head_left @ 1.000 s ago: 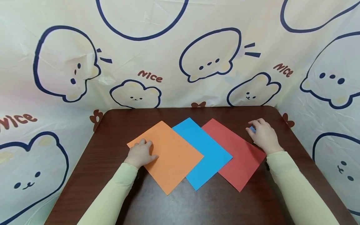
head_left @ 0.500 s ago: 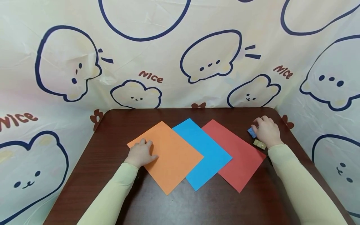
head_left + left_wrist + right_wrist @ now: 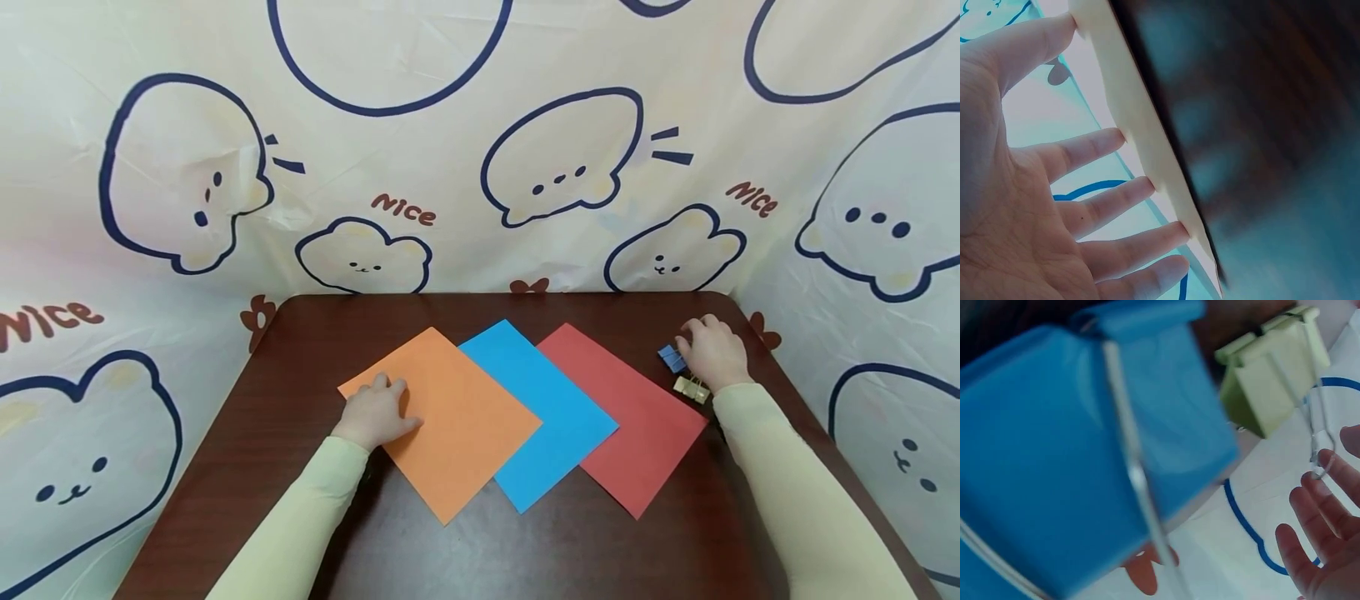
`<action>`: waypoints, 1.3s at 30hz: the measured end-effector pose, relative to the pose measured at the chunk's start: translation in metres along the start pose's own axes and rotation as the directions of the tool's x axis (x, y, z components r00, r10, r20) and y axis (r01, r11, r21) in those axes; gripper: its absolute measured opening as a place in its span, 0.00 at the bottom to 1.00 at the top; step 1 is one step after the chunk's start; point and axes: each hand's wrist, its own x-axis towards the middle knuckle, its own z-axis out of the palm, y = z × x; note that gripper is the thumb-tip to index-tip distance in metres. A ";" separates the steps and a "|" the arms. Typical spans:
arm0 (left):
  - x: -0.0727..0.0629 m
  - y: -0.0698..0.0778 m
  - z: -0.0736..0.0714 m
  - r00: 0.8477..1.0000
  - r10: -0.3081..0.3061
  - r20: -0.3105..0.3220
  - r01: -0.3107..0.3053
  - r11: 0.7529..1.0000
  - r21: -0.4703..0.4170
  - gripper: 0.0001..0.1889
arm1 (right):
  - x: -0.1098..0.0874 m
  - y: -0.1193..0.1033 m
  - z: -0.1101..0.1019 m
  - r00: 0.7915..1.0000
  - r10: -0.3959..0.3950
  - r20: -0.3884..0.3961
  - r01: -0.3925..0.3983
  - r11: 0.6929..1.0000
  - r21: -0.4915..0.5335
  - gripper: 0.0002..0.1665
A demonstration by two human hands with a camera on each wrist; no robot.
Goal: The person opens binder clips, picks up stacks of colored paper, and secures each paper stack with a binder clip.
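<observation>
My left hand (image 3: 377,410) rests with spread fingers on the left corner of an orange sheet of paper (image 3: 468,417). In the left wrist view its fingertips (image 3: 1175,231) sit at the paper's pale edge. Over at the table's right side, my right hand (image 3: 714,354) hovers with loosely bent fingers beside a blue binder clip (image 3: 672,358) and a yellow binder clip (image 3: 692,388). A blue clip fills much of the right wrist view, with the yellow clip (image 3: 1279,372) behind it; its wire handles overlap the fingertips (image 3: 1314,478). The palm side is hidden from the head view.
A blue sheet (image 3: 547,400) lies partly under the orange one, and a red sheet (image 3: 637,425) extends beyond it, close to the clips. They lie on a dark brown table (image 3: 360,312). A cartoon-print curtain (image 3: 450,167) encloses its back and sides.
My right hand has shifted right and slightly back, uncovering the blue and yellow clips. The left hand and the sheets have stayed put; the head view has tilted slightly upward.
</observation>
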 end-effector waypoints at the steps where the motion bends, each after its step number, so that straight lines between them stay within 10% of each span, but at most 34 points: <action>1: 0.000 0.000 -0.001 1.000 -0.001 0.000 0.001 1.000 -0.001 0.38 | 0.001 0.001 0.001 1.000 0.004 0.003 -0.004 1.000 0.000 0.20; 39: -0.001 0.003 -0.001 0.999 -0.020 0.029 0.020 1.000 0.002 0.40 | -0.001 0.021 0.005 0.972 0.156 0.174 -0.184 0.970 0.158 0.21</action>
